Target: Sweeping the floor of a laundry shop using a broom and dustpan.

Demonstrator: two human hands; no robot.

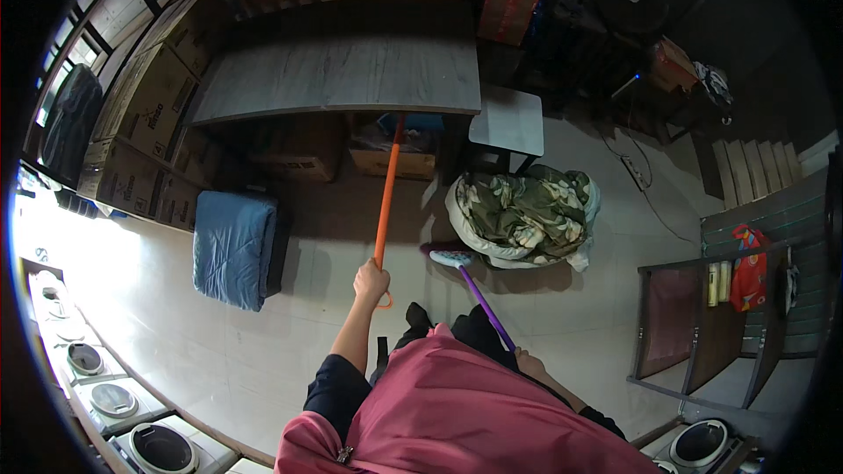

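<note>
My left hand (pixel 372 283) is closed around an orange pole (pixel 388 197) near its end, where a small loop sticks out. The pole's far end passes beneath the front edge of a grey wood-grain table (pixel 342 72), beside something blue (pixel 421 122); whether the two are joined I cannot tell. In my right hand (pixel 530 363) is the purple handle (pixel 486 306) of a broom. Its pale patterned head (pixel 451 257) is low by the floor, with dark bristles pointing left. Just beyond the broom head lies a bundled green floral comforter (pixel 527 217).
A folded blue quilt (pixel 234 247) rests on a dark block at left. Stacked cartons (pixel 148 105) line the left wall. A white stool (pixel 507 120) stands beside the table; an open carton (pixel 392 161) sits beneath it. A power strip (pixel 634 173), shelving (pixel 698 329) and washing machines (pixel 112 401) surround the floor.
</note>
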